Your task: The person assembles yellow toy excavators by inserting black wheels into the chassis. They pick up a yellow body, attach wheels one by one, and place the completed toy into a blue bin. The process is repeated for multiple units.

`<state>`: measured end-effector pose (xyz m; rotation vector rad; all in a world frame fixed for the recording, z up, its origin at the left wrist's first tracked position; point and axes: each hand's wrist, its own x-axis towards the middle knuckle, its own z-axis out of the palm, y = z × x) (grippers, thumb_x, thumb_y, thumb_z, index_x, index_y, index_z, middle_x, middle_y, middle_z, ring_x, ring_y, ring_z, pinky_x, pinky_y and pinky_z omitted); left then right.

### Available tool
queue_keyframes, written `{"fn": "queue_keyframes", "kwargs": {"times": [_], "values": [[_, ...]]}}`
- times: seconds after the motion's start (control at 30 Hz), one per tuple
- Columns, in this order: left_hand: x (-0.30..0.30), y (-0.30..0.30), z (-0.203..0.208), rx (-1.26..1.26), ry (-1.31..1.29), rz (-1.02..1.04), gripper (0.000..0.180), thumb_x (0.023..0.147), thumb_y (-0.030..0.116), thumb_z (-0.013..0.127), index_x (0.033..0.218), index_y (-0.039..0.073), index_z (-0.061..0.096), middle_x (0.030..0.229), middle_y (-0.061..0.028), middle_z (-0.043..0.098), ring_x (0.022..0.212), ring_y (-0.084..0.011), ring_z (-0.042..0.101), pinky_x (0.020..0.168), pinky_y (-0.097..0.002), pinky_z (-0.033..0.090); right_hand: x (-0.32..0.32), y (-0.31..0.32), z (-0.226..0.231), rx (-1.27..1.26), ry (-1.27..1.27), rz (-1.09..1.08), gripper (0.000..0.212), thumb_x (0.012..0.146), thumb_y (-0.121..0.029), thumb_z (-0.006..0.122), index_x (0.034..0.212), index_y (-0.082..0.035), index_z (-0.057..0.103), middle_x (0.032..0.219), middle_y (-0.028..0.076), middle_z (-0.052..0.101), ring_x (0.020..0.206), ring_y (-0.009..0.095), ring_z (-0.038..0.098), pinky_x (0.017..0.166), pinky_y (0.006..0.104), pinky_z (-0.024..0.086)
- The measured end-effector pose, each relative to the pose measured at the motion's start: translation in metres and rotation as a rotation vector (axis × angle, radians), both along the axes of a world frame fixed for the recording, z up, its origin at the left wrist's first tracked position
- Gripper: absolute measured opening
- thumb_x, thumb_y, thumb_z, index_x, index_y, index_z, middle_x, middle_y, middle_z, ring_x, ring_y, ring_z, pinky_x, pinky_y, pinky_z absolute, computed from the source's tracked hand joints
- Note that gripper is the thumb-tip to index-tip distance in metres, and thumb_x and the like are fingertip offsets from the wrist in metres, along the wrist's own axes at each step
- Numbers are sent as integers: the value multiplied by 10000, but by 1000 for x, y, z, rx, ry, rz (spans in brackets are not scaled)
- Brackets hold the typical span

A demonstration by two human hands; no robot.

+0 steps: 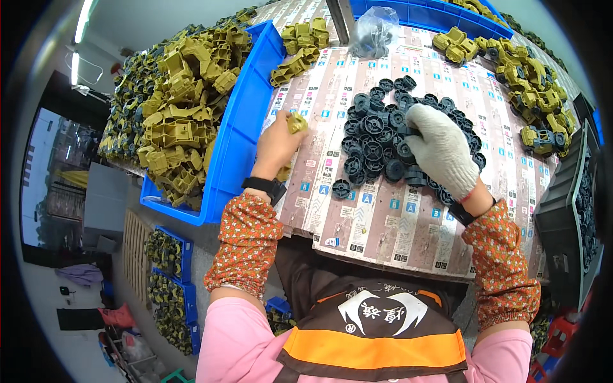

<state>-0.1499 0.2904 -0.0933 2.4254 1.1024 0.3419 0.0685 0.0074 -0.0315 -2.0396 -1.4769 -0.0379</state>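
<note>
My bare left hand (276, 145) grips an olive plastic toy car body (295, 122) above the printed cardboard worktop (383, 223). My right hand (439, 148), in a white knit glove, rests palm down on a pile of black toy wheels (373, 143) spread over the middle of the worktop; its fingertips are buried among the wheels, so whether it holds one is hidden. Both forearms wear floral sleeve covers, and a black band sits on each wrist.
A blue bin (239, 137) heaped with olive toy bodies (179, 108) stands to the left. Several more olive bodies (300, 48) lie at the back, beside a clear plastic bag (375, 29). Olive toy cars with wheels (533, 89) pile at the right. A dark tray (565, 217) stands far right.
</note>
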Motion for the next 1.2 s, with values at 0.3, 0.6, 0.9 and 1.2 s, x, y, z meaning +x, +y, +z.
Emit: {"fn": "queue_keyframes", "kwargs": {"times": [0.3,0.6,0.9,1.2], "values": [[-11,-117,47,-1485,-1010,-165,530,1098,448,579,1436,44,519,1232,-153,679,1019,-269,731,773,-510,686,-45,-39,-4,205,934,94,229,963,-38,698,1183,-3,644,1019,51,708,923,104,679,823,281,570],[-4,-206,30,-1472,-893,-144,639,1017,280,768,1533,113,430,1239,-54,636,1051,-153,683,908,-325,601,-81,-40,-26,388,867,-108,208,993,-46,678,1189,-26,615,999,146,710,867,214,740,781,349,575],[4,-221,12,-1148,-891,-241,788,1023,174,757,1631,157,255,1368,-64,561,1192,-169,597,1069,-348,511,-91,-56,-30,355,599,-112,326,963,-43,662,1285,0,641,1121,236,731,1008,416,748,860,424,588],[-4,-222,-11,-910,-685,-469,793,1021,149,748,1602,151,208,1369,-87,527,1217,-178,566,1074,-344,474,-93,-73,-45,145,395,-70,349,887,-34,646,1234,-20,614,848,270,684,798,483,695,690,540,540]]}}
